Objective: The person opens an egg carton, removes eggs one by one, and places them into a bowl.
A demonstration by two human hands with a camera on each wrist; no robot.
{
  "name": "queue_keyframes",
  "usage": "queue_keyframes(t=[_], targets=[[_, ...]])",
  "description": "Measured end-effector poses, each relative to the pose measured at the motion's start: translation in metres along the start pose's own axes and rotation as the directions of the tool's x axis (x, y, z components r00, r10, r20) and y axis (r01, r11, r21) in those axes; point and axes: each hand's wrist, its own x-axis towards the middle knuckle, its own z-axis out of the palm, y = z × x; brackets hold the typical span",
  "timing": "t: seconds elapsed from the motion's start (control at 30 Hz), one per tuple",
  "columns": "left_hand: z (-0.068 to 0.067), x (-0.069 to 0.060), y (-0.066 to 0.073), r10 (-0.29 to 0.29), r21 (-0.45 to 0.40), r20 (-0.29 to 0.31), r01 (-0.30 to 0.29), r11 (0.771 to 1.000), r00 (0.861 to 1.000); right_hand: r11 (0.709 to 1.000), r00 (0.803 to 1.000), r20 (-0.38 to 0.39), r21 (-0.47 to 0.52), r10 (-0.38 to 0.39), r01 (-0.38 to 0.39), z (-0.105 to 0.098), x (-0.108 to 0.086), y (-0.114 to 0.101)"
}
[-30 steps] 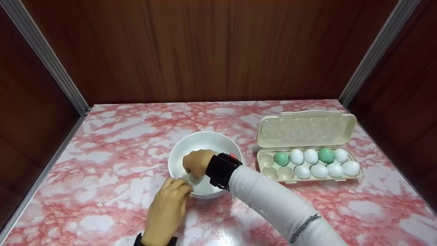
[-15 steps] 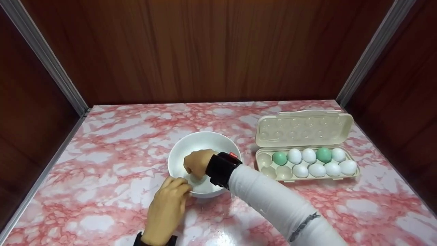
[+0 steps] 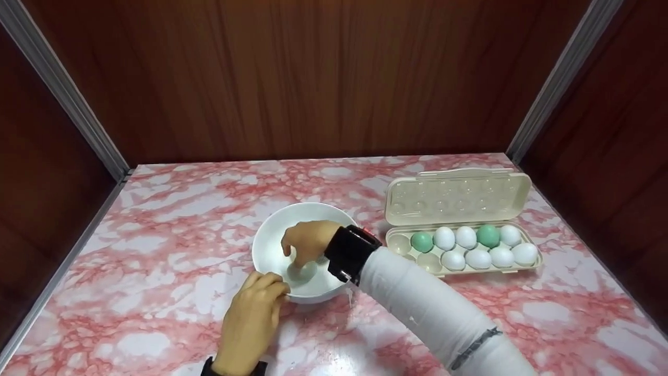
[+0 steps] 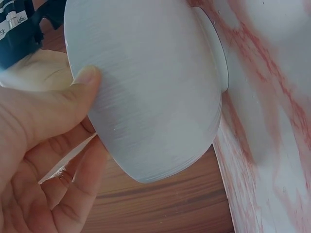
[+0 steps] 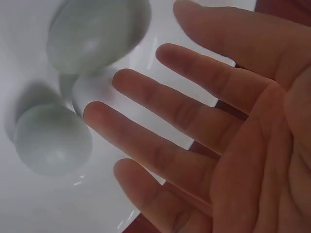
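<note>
A white bowl stands on the table in front of the person. The left hand pinches its near left rim; in the left wrist view the thumb lies against the bowl's outer wall. Inside the bowl, the right hand hovers over a pale egg with its fingers parted. The right wrist view shows that hand's fingers extended and holding nothing. Beside its fingertips lie a large pale egg, a rounder one and a partly covered whitish one.
An open egg carton stands to the right of the bowl, holding several white eggs and two green ones. Its left-end cups hold no eggs. Wood-grain panels enclose the marbled table.
The right hand's fingers have parted and risen slightly, letting go of the egg, which now shows below them in the bowl. The left hand keeps its place at the rim. The head view has shifted slightly.
</note>
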Motion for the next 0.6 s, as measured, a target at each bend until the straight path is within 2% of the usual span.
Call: queue_keyframes(t=[0.17,0.4,0.6], targets=[[-0.001,0.0,0.0,-0.005,-0.007,0.004,0.005,1.0,1.0,0.999,0.998,-0.053,0.017,-0.026,0.027,-0.006,-0.011,0.01],[-0.001,0.001,0.0,-0.011,0.001,0.029,0.011,1.0,1.0,0.991,0.985,-0.136,0.06,-0.11,0.119,-0.011,-0.032,0.037],[0.0,0.001,0.002,-0.006,-0.003,0.011,0.006,1.0,1.0,0.986,0.971,-0.23,0.13,-0.069,0.101,-0.016,-0.053,0.058]])
